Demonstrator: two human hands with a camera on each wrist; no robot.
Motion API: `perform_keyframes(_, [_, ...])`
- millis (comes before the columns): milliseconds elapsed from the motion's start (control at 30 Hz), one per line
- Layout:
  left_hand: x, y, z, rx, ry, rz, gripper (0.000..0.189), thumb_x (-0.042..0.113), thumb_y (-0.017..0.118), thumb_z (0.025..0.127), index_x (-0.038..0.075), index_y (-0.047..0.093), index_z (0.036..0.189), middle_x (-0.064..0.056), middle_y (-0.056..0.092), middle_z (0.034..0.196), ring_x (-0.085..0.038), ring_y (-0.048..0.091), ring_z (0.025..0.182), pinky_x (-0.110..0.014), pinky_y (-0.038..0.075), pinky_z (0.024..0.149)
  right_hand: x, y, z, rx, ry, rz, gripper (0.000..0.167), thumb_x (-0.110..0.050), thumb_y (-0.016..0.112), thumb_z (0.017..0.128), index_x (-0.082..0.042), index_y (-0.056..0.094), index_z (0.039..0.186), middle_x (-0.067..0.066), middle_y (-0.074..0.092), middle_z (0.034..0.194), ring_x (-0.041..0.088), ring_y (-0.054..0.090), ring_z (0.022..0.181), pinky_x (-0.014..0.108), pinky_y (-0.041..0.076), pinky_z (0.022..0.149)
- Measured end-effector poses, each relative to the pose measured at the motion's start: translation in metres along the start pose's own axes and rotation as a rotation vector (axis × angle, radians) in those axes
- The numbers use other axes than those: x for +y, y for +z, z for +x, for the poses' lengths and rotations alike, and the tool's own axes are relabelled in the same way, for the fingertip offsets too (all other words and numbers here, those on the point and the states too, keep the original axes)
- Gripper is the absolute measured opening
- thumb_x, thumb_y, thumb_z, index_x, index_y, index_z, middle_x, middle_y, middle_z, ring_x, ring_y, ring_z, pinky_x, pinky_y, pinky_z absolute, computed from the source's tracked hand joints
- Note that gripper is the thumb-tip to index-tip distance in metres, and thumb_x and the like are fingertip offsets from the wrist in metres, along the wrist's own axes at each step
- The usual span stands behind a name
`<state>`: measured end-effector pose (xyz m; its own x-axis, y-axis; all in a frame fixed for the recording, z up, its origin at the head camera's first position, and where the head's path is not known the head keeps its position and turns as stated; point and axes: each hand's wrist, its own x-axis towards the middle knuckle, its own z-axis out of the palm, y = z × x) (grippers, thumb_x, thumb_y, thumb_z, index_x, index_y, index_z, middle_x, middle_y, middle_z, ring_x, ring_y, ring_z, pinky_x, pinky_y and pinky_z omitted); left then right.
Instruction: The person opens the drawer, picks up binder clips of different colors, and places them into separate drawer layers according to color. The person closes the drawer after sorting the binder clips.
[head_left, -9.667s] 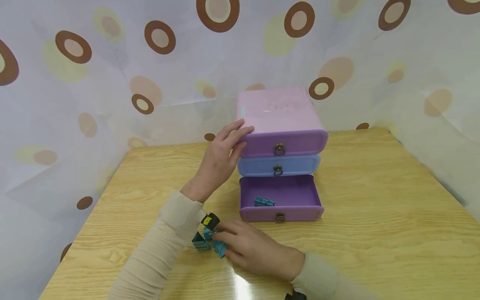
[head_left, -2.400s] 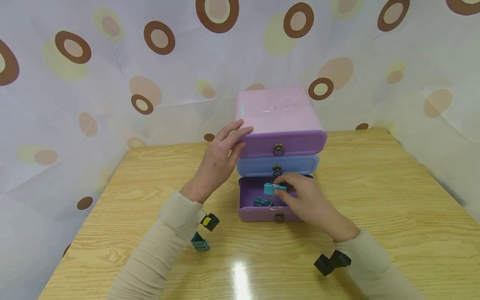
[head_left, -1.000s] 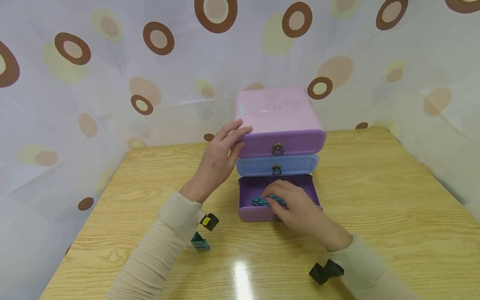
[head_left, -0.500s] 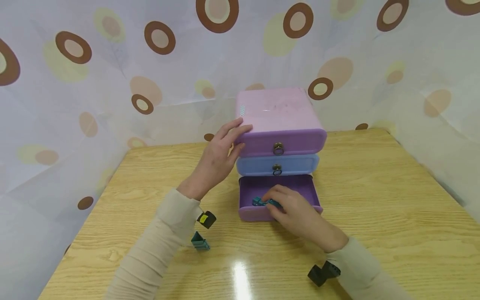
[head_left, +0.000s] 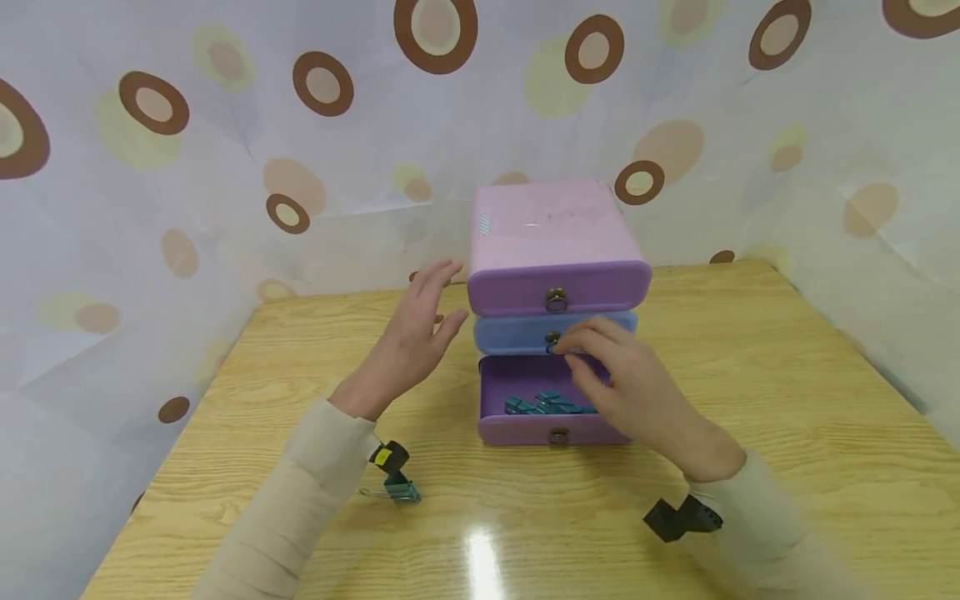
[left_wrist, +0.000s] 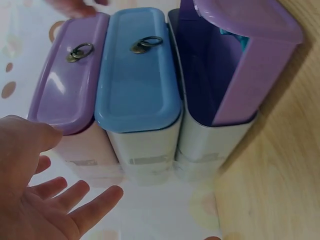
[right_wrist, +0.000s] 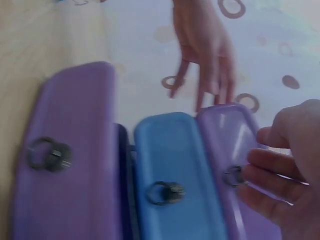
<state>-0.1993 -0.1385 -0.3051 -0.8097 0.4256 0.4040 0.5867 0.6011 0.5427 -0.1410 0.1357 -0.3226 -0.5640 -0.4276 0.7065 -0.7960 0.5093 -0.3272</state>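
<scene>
My left hand (head_left: pixel 405 337) hovers with fingers spread just off the left side of a small drawer cabinet (head_left: pixel 555 225) with a pink top. My right hand (head_left: pixel 641 387) is raised above the pulled-out purple bottom drawer (head_left: pixel 517 430), its fingers loosely bent with nothing between them, in front of the blue middle drawer (head_left: pixel 510 335). Several teal binder clips (head_left: pixel 555 403) lie in the bottom drawer near its front. Another binder clip (head_left: pixel 402 488) stands on the table, below my left wrist. In the right wrist view the purple top drawer (right_wrist: pixel 227 125) is beside my right fingers.
The wooden table (head_left: pixel 750 400) bears the cabinet near its back edge. Behind it hangs a pale sheet (head_left: pixel 360 167) with round patterns. Metal ring pulls, such as the top one (head_left: pixel 556 301), stick out from the drawer fronts.
Binder clips have gone from the table into the drawer, carried by my right hand. It has let go and risen; my left hand has come off the cabinet toward the left.
</scene>
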Motion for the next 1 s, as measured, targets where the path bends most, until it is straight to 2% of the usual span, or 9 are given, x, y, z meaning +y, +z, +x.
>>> perform_keyframes(100, [-0.005, 0.000, -0.009, -0.033, -0.027, -0.001, 0.056, 0.014, 0.053, 0.103, 0.006, 0.030, 0.153, -0.014, 0.027, 0.159, -0.030, 0.042, 0.138, -0.037, 0.058, 0.093, 0.001, -0.017, 0.015, 0.087, -0.047, -0.052, 0.022, 0.013, 0.063, 0.085, -0.002, 0.069, 0.100, 0.009, 0.066, 0.104, 0.016, 0.062, 0.086, 0.015, 0.045, 0.068])
perform_keyframes(233, [-0.011, 0.000, -0.020, -0.074, -0.063, -0.008, 0.056, 0.015, 0.053, 0.103, 0.007, 0.031, 0.153, -0.012, 0.029, 0.157, -0.029, 0.043, 0.137, -0.037, 0.059, 0.092, 0.012, -0.034, 0.034, 0.139, -0.024, -0.150, 0.021, 0.010, 0.062, 0.087, 0.004, 0.068, 0.106, 0.016, 0.064, 0.112, 0.027, 0.061, 0.101, 0.026, 0.047, 0.079])
perform_keyframes(300, [-0.013, 0.001, -0.026, -0.091, -0.076, -0.008, 0.054, 0.016, 0.053, 0.103, 0.006, 0.033, 0.152, -0.012, 0.031, 0.155, -0.028, 0.044, 0.136, -0.037, 0.059, 0.091, 0.020, -0.039, 0.042, 0.110, 0.039, -0.179, 0.022, 0.005, 0.062, 0.090, 0.006, 0.066, 0.111, 0.020, 0.062, 0.118, 0.034, 0.057, 0.111, 0.036, 0.047, 0.090])
perform_keyframes(400, [-0.017, 0.001, -0.034, -0.109, -0.088, -0.013, 0.053, 0.016, 0.054, 0.103, 0.005, 0.035, 0.151, -0.011, 0.033, 0.154, -0.028, 0.045, 0.135, -0.037, 0.059, 0.091, 0.031, -0.043, 0.049, -0.006, 0.174, -0.221, 0.032, -0.007, 0.062, 0.096, 0.007, 0.061, 0.124, 0.024, 0.056, 0.132, 0.041, 0.047, 0.127, 0.051, 0.039, 0.107])
perform_keyframes(467, [-0.019, 0.002, -0.039, -0.120, -0.096, -0.019, 0.051, 0.016, 0.053, 0.103, 0.006, 0.036, 0.150, -0.011, 0.034, 0.154, -0.029, 0.046, 0.135, -0.036, 0.059, 0.091, 0.035, -0.044, 0.053, -0.099, 0.256, -0.243, 0.041, -0.017, 0.059, 0.099, 0.006, 0.056, 0.133, 0.025, 0.050, 0.142, 0.042, 0.040, 0.136, 0.055, 0.031, 0.115])
perform_keyframes(567, [-0.022, 0.001, -0.048, -0.139, -0.109, -0.025, 0.049, 0.015, 0.053, 0.103, 0.006, 0.039, 0.149, -0.012, 0.035, 0.154, -0.029, 0.047, 0.134, -0.037, 0.058, 0.092, 0.038, -0.044, 0.056, -0.211, 0.328, -0.269, 0.054, -0.031, 0.054, 0.103, 0.003, 0.046, 0.145, 0.024, 0.040, 0.153, 0.042, 0.029, 0.146, 0.054, 0.022, 0.122])
perform_keyframes(667, [-0.024, -0.002, -0.060, -0.168, -0.131, -0.014, 0.045, 0.016, 0.053, 0.103, 0.007, 0.044, 0.146, -0.013, 0.041, 0.151, -0.030, 0.050, 0.132, -0.041, 0.057, 0.094, 0.038, -0.043, 0.060, -0.254, 0.347, -0.271, 0.059, -0.036, 0.050, 0.104, 0.001, 0.040, 0.149, 0.022, 0.034, 0.158, 0.041, 0.021, 0.150, 0.052, 0.016, 0.125])
perform_keyframes(833, [-0.031, -0.010, -0.084, -0.238, -0.173, 0.034, 0.037, 0.020, 0.056, 0.102, 0.012, 0.055, 0.138, -0.009, 0.056, 0.140, -0.029, 0.059, 0.123, -0.046, 0.055, 0.096, 0.039, -0.038, 0.063, -0.267, 0.345, -0.274, 0.059, -0.035, 0.049, 0.105, 0.001, 0.038, 0.150, 0.022, 0.032, 0.159, 0.040, 0.019, 0.151, 0.051, 0.015, 0.126])
perform_keyframes(1000, [-0.039, -0.021, -0.107, -0.379, -0.223, -0.021, 0.040, 0.034, 0.059, 0.100, 0.017, 0.057, 0.137, -0.003, 0.058, 0.140, -0.028, 0.058, 0.126, -0.050, 0.052, 0.100, 0.039, -0.033, 0.065, -0.253, 0.334, -0.277, 0.058, -0.033, 0.051, 0.104, 0.002, 0.040, 0.149, 0.023, 0.034, 0.158, 0.041, 0.021, 0.151, 0.050, 0.016, 0.126])
